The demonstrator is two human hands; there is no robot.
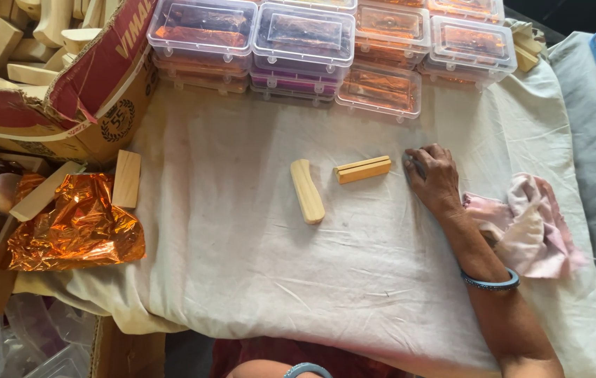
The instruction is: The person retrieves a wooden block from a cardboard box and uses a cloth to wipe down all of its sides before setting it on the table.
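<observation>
A big white cloth (pixel 242 266) covers the counter under the right hand (pixel 432 176). Far off to the hand's left sits a torn cardboard box (pixel 95 91) full of wooden pieces. Above the hand are stacks of clear plastic boxes (pixel 303 42). A crumpled orange foil sheet (pixel 77 224) lies far to its left. A pink rag (pixel 529 224) lies just beside the wrist. The hand rests flat and open on the cloth, holding nothing. Just left of the fingers lies a slotted wooden block (pixel 363 169), and past that a rounded wooden piece (pixel 307 190). Only a bit of the left arm shows at the bottom, its hand out of view
</observation>
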